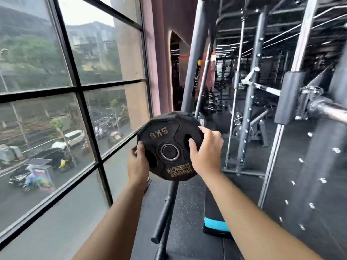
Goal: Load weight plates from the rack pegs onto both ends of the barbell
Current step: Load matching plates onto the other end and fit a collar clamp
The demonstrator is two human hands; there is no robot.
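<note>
A black 5 kg weight plate [165, 139] with gold lettering hangs in the air in front of me, its face towards me and its print upside down. My left hand [138, 164] grips its lower left rim. My right hand [205, 152] grips its right rim, with the thumb in a grip slot. The barbell's chrome sleeve [330, 109] juts in from the right edge, bare, well to the right of the plate and a little higher. It sits in the rack's black carriage [289, 96].
A large black-framed window [78, 91] fills the left side. The rack's slanted post [195, 59] rises behind the plate, and bare black pegs [163, 214] slope down below it. A perforated upright [281, 128] stands at right. A black-and-blue pad [216, 225] lies on the rubber floor.
</note>
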